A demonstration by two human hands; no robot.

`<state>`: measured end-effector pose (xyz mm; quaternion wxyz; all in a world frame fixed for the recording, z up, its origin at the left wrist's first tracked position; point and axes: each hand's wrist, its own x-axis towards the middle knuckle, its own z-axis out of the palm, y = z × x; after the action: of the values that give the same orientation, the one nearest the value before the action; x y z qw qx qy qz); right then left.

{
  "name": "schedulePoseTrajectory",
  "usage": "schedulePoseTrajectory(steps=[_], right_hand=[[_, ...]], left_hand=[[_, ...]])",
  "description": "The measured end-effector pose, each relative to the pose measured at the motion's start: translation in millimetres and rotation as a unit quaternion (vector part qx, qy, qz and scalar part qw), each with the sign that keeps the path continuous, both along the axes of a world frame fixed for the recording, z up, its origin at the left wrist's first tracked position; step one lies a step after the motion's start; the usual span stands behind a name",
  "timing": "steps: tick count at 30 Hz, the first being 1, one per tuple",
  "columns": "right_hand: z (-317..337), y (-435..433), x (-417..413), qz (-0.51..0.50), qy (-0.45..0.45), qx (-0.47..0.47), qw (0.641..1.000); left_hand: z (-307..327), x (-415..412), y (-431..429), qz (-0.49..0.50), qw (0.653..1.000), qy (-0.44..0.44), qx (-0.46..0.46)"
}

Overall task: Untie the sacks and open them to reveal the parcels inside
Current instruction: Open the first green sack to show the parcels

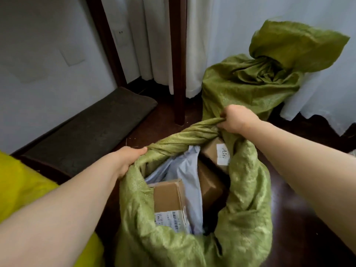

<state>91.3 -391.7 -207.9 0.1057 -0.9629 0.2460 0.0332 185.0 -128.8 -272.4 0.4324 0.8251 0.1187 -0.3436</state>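
A green woven sack [248, 199] stands open below me, its rim rolled outward. My left hand [127, 160] grips the rim at the left. At the far side my right hand [237, 120] clutches the twisted rim. Inside lie a labelled cardboard box [169, 199], a pale grey mailer bag [185, 170] and two more brown boxes [212, 184] toward the right, the farther one bearing a white label. Behind, a second green sack [250, 81] sits against the curtain with its neck still bunched shut at the top.
A dark cushioned bench [86, 132] runs along the left wall. A dark wooden post [179, 74] stands just behind the open sack. White curtains [317, 74] hang at the back, over a dark wooden floor [308, 228]. Yellow fabric [23, 182] lies at the lower left.
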Motion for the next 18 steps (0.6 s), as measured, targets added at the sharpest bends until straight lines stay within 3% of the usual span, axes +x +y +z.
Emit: schedulePoseTrajectory(steps=[2,4,6,8,10,12,14,16,18], right_hand=[[-10.9,5.0,-5.4,-0.032,0.038,0.063,0.997],[-22.9,3.0,-12.2,-0.114,-0.010,0.213,0.970],[-31.6,-0.9,-17.1,-0.214,-0.088,0.384,0.894],[-34.3,-2.9,-19.6,-0.261,-0.117,0.463,0.839],[-33.1,-3.1,-19.2,-0.281,-0.109,0.485,0.821],[-29.4,-3.5,-17.9,-0.299,-0.084,0.493,0.813],[-26.3,-5.0,-16.5,-0.302,-0.043,0.496,0.813],[-23.5,-5.2,-16.5,-0.289,-0.021,0.510,0.809],[-20.8,-7.4,-16.6,-0.285,-0.026,0.529,0.799]], left_hand=[[-8.2,0.5,10.7,0.035,0.999,0.006,-0.005],[-15.9,1.8,13.4,0.062,0.998,-0.014,-0.002],[-18.8,2.2,6.6,0.049,0.995,-0.068,0.051],[-16.3,1.5,-8.8,-0.035,0.965,-0.171,0.196],[-5.4,-6.4,-29.4,-0.146,0.901,-0.312,0.264],[4.2,-15.6,-55.2,-0.251,0.841,-0.432,0.207],[8.4,-24.1,-83.0,-0.351,0.793,-0.469,0.168],[7.0,-25.9,-105.8,-0.410,0.781,-0.442,0.160],[4.3,-23.2,-123.0,-0.429,0.797,-0.401,0.140]])
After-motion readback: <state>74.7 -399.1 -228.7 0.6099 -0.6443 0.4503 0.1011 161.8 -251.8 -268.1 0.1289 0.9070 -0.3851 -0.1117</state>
